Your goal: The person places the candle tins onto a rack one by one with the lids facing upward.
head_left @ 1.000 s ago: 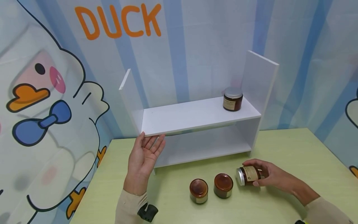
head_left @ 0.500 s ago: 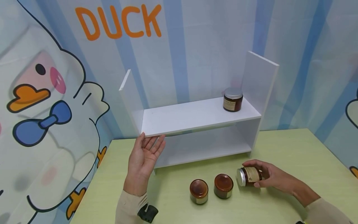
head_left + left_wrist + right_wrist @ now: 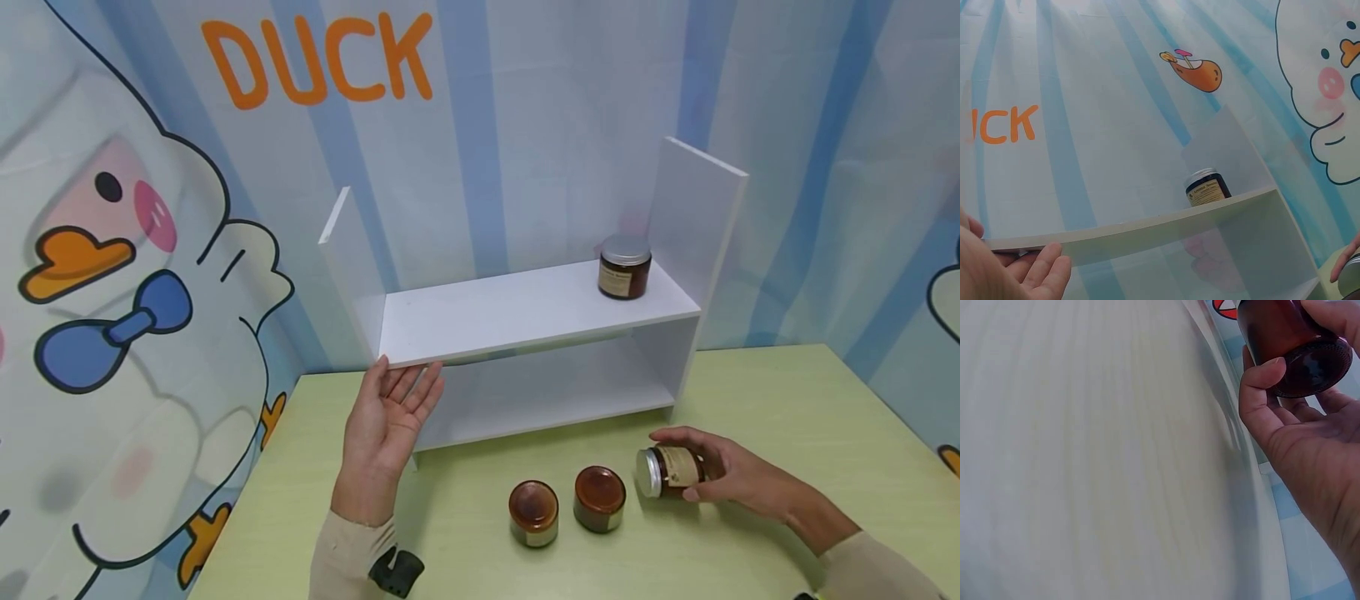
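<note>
My right hand grips an amber glass jar with a tan label, tipped on its side with its silver lid to the left. In the right wrist view, thumb and fingers wrap round the jar near its base. My left hand holds the left front edge of a white two-tier shelf, thumb at the top and fingers underneath; the left wrist view also shows this grip on the shelf board. An upright lidded jar stands at the right end of the upper tier.
Two amber jars, a left one and a right one, sit upside down on the pale green table before the shelf. Tall side panels rise at both shelf ends. A printed duck curtain hangs behind.
The jar in my right hand has turned and shifted slightly to the right. My left hand, the shelf and the other jars stay where they were.
</note>
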The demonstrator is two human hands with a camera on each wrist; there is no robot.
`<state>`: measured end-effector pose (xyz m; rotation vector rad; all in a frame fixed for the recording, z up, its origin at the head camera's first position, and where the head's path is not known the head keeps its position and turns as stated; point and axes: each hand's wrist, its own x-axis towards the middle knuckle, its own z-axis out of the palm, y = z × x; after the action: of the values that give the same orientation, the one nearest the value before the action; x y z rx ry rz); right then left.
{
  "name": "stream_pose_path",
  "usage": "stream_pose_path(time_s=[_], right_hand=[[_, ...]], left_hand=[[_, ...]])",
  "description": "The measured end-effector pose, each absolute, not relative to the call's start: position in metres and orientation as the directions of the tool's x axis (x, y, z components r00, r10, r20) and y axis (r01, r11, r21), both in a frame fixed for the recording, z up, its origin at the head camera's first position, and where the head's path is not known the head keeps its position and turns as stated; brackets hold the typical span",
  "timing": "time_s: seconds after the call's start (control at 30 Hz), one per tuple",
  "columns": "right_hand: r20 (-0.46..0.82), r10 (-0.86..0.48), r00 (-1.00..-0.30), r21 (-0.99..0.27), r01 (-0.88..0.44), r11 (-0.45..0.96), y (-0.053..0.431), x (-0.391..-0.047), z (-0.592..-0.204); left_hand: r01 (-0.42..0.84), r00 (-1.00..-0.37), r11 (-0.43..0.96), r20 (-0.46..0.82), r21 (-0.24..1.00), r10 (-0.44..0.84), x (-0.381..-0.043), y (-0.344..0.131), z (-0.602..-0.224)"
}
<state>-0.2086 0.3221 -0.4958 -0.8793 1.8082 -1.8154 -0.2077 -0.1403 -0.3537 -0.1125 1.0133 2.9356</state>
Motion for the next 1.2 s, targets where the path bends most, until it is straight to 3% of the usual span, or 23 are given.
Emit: stream_pose_path(time_s=[0.7,1.2], right_hand=[[0.150,-0.721,-0.676,-0.989,-0.101,-0.110,0.3226,-0.2080,-0.4960],[0.135,-0.689,-0.712,-0.987,-0.158,-0.030,0.3230,-0.2078,-0.4942]], left_hand=[[-0.054,-0.997,-0.786,-0.077,0.615,0.009,-0.2082,-0.1400,-0.3535],[-0.055,-0.997,-0.789,-0.079,0.612,0.009,-0.2081,-0.1399,-0.3535]])
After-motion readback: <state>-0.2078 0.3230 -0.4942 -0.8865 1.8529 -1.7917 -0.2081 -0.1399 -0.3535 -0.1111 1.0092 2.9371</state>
